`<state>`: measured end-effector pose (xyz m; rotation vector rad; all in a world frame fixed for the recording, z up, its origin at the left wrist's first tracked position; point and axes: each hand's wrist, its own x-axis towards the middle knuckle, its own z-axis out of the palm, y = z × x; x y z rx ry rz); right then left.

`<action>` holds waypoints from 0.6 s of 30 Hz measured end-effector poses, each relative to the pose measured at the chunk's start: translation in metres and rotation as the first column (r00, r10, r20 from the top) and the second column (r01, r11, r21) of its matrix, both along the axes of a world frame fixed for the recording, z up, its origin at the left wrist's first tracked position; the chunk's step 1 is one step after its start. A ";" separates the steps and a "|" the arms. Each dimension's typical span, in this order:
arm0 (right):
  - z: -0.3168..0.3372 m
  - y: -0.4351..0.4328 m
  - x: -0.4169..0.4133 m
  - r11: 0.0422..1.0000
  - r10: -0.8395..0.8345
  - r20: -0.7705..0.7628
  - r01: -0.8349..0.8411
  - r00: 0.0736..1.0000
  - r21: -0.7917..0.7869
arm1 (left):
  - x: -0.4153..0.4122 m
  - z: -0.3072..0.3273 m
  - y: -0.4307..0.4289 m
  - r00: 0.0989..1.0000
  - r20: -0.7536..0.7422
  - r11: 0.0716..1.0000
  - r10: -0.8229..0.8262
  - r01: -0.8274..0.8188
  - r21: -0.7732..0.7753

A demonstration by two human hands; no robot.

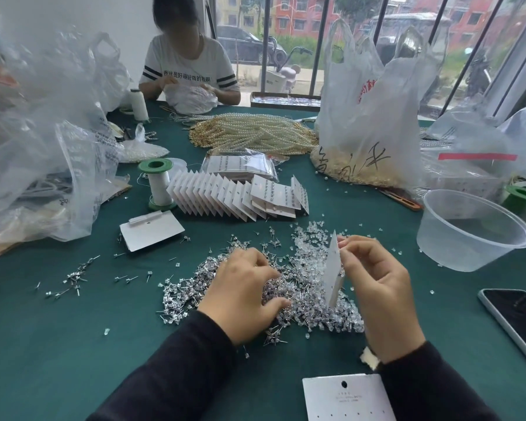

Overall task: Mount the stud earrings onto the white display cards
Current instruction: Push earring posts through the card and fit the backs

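Now, one card (333, 270), pinched in right hand (377, 284)

Two hands: left hand (240, 287), right hand (374, 284). Three loose cards: held card (333, 278), near card (346, 399), far card (152, 230). One fanned row of filled cards (225, 192), too many to count. One heap of studs (189, 291), uncountable. Two spools: left spool (157, 183), right spool (523, 194). One white cone (138, 104). One tub (468, 253). One phone (516, 320). One heap of pearl strands (255, 132). One tray (286, 108) by the window. One person (189, 62) opposite. Several bags (368, 117), number unclear.
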<state>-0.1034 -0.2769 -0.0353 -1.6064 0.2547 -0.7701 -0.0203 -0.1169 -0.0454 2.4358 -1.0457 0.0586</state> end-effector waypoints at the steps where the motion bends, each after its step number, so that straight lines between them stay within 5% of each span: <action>1: 0.002 0.000 -0.001 0.992 0.053 0.009 -0.054 0.999 0.116 | -0.001 -0.001 -0.002 1.000 0.001 0.999 -0.010 0.010 0.032; 4: 0.005 0.001 -0.001 0.899 0.179 0.023 -0.173 0.984 0.402 | -0.002 -0.003 -0.006 1.000 -0.013 0.998 -0.009 0.009 -0.056; 7: 0.005 0.000 -0.001 0.829 0.222 -0.009 -0.184 0.975 0.528 | -0.001 -0.002 -0.009 1.000 -0.026 0.989 0.000 -0.004 -0.149; 12: 0.007 -0.002 -0.001 0.748 0.317 -0.040 -0.224 0.948 0.625 | -0.002 0.006 -0.009 0.992 -0.112 0.933 0.058 -0.094 -0.348; 18: 0.008 -0.002 -0.001 0.742 0.355 -0.072 -0.234 0.932 0.629 | -0.003 0.006 -0.010 0.981 -0.193 0.948 0.031 -0.090 -0.304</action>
